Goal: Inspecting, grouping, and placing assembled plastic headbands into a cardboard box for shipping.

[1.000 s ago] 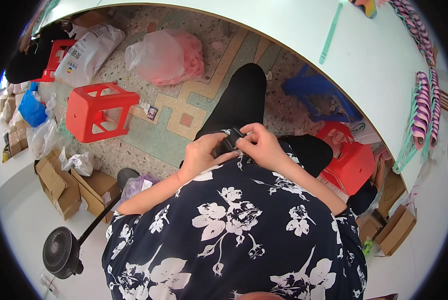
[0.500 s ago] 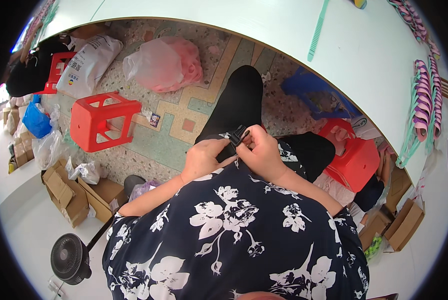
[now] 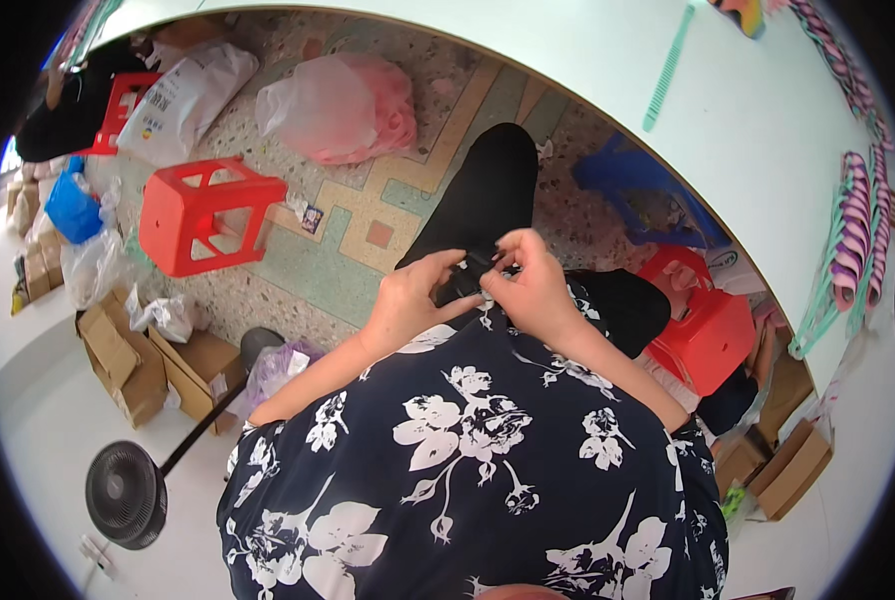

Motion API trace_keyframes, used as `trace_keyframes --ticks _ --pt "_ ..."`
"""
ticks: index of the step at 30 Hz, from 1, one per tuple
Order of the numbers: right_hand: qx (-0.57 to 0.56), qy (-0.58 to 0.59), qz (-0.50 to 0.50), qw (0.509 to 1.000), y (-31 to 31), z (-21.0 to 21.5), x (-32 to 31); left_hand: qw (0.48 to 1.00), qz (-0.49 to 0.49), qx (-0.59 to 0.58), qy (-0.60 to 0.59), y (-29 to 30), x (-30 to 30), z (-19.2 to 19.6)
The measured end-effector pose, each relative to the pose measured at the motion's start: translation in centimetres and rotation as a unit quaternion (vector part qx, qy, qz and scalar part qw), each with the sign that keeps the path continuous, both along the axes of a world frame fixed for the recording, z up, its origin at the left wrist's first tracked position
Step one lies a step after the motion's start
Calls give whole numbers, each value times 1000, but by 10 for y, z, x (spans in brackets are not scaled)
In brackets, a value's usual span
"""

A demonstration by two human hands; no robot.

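Over the lap, beside the white curved counter [image 3: 768, 150], left hand [image 3: 408, 300] and right hand [image 3: 533, 285] both pinch closed on a small black, clip-like plastic piece [image 3: 473, 275], fingertips meeting at it; work looks midway, piece unreleased, detail too small to tell.

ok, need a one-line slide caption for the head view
Seated person's left hand and right hand pinch a small black object together over the lap, beside a white table; red stool on the floor.
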State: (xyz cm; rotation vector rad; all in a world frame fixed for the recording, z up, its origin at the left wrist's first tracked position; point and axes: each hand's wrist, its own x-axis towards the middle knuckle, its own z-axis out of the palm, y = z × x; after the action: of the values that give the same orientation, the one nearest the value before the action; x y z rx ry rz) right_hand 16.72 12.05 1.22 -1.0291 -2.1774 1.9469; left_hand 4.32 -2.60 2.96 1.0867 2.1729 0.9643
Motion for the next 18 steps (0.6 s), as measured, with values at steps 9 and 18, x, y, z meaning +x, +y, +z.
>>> trace_keyframes --ticks 9,18 --pt "238 -6 225 945 2 16 -11 998 -27 10 -62 -15 -11 -5" --pt "301 81 169 935 -3 10 -6 996 -38 44 -67 -8 -14 -5"
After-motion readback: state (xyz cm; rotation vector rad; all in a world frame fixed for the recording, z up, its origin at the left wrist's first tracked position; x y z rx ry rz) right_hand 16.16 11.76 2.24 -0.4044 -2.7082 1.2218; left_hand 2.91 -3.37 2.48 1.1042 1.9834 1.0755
